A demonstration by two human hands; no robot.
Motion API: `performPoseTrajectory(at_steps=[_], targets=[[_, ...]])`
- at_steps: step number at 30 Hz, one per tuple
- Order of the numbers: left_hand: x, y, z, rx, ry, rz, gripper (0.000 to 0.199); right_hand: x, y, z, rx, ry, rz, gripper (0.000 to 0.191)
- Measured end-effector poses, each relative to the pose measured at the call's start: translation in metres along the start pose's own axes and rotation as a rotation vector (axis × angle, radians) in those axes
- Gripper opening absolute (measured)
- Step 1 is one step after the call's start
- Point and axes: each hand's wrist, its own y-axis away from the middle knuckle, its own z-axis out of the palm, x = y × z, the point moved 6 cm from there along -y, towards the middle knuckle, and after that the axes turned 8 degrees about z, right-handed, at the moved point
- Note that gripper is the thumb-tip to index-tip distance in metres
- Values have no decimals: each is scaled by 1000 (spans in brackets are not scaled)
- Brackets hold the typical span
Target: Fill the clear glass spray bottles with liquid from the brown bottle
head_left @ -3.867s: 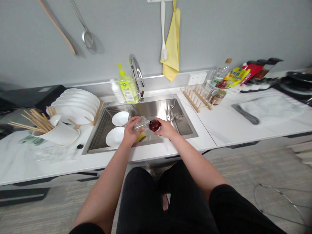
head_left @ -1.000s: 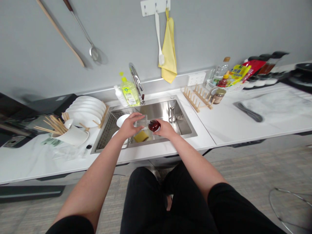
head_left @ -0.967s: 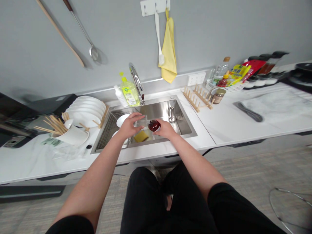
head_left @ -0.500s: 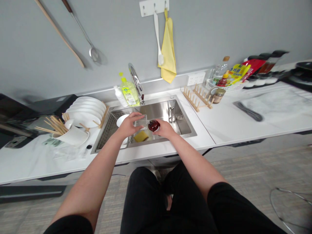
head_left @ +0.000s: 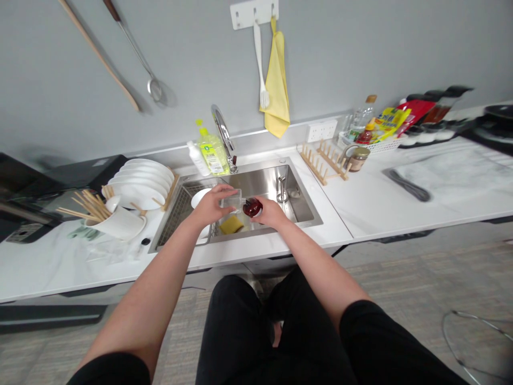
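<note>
Over the sink (head_left: 319, 221), my left hand (head_left: 214, 206) is closed around a clear, square-sided container (head_left: 233, 201), its fingers on the top and thumb below. The container's narrow end points right. My right hand (head_left: 271, 212) is closed on a glossy, dark red round thing (head_left: 252, 207) with a black part on its left side. The two things meet or nearly meet; I cannot tell if they are joined. Below them in the sink lies a yellow sponge (head_left: 231, 224). A white bowl (head_left: 199, 198) is partly hidden behind my left hand.
The faucet (head_left: 223, 131) rises behind the sink, beside a yellow-green soap bottle (head_left: 214, 152). White plates (head_left: 138, 195) and a holder (head_left: 127, 222) of chopsticks stand left. A wooden rack (head_left: 324, 160), a jar (head_left: 358, 159) and a basket of condiments (head_left: 382, 144) are at right.
The view has shifted very slightly. Both hands keep their holds, with no clear movement of the container or the dark red thing.
</note>
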Motion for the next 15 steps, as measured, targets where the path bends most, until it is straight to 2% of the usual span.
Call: performPoseTrajectory(at_steps=[15], targets=[[1,-5,-2,-35,-25,17,58,1,0,0,5,1,12,83]])
